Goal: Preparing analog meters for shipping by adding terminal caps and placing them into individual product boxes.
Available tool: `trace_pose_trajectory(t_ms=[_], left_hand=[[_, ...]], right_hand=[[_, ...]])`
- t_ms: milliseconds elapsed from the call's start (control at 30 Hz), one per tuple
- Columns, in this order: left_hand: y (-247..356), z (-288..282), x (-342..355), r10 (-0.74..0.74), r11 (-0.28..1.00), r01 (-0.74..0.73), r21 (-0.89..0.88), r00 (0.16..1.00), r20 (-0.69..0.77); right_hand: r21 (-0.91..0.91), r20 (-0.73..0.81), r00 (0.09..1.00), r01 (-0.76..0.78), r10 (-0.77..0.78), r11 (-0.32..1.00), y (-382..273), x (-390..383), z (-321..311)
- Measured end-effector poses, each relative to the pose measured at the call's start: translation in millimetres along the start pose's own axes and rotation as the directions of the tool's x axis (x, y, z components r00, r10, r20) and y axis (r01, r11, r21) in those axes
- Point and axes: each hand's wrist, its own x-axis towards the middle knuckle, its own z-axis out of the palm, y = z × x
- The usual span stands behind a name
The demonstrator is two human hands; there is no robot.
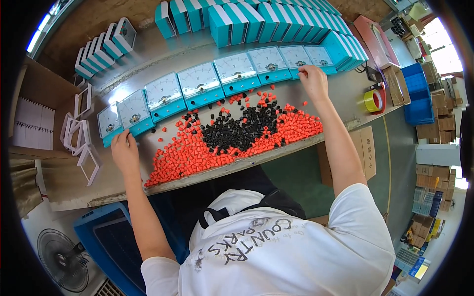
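A curved row of teal panel meters (pixel 201 88) with clear fronts and dial needles lies across the bench. My left hand (pixel 125 152) is at the lower edge of the meters at the row's left end, fingers bent together against the teal base. At the right part of the row, my right hand (pixel 314 82) is closed in a pinch beside a meter's (pixel 296 58) base. Whatever either hand's fingertips hold is too small or hidden to make out. In front of the row spread small red caps (pixel 182 160), with a heap of black caps (pixel 239 129) among them.
Teal meter cases (pixel 269 22) stand packed along the back, with more cases (pixel 101 49) at back left. White frames (pixel 89 165) lie left, near a cardboard box (pixel 37 106). Yellow tape (pixel 374 100) sits by the bench's right end. A blue bin (pixel 417 93) is beyond.
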Motion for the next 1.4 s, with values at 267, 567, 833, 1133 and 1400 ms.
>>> trace_pose_trajectory(t_ms=[267,567,833,1133,1400], left_hand=[[5,3,5,-0.051,0.991,0.054,-0.126,0.998,0.031],[23,-6,8,-0.038,0.984,0.028,-0.175,0.998,-0.052],[51,12,-13,0.163,0.985,-0.152,-0.086,0.978,0.13],[34,0,-9,0.03,0.95,-0.002,-0.313,0.996,0.083],[-84,-20,8,-0.329,0.871,0.275,-0.406,0.942,-0.067]], right_hand=[[-0.306,0.168,0.975,0.193,-0.147,0.932,-1,5,1],[-0.526,0.135,0.988,0.14,-0.08,0.839,-20,4,-1],[-0.43,0.046,0.978,0.202,-0.202,0.88,-18,9,-3],[0.08,0.199,0.933,0.29,-0.3,0.954,-75,-27,-3],[-0.007,0.315,0.746,0.619,-0.586,0.785,-132,-55,33]])
